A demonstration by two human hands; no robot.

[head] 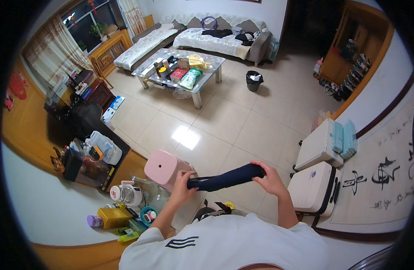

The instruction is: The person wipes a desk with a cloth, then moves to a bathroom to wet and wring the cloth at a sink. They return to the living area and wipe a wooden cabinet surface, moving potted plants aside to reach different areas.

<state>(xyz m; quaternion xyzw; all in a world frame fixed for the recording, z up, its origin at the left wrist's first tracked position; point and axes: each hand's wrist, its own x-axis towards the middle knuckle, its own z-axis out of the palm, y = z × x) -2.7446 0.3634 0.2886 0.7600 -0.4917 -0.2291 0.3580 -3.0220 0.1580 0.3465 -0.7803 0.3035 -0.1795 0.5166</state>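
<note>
A long, narrow piece of dark navy fabric (225,178), folded or rolled, is stretched between my two hands in front of my chest. My left hand (184,185) pinches its narrower end. At the other end, my right hand (268,177) grips the thicker part, thumb below and fingers over the top. The fabric slants slightly upward toward the right, and a gap shows along its upper edge near my left hand. What kind of article it is, I cannot tell. Just beyond my left hand stands a pink plastic stool (164,168) on the tiled floor.
On the left, a glass counter (156,194) holds an electric kettle (127,194) and a teal basket (149,215). White suitcases (310,189) stand by the right wall. Farther off are a laden coffee table (212,67), a black waste bin (253,82) and a sofa (193,40).
</note>
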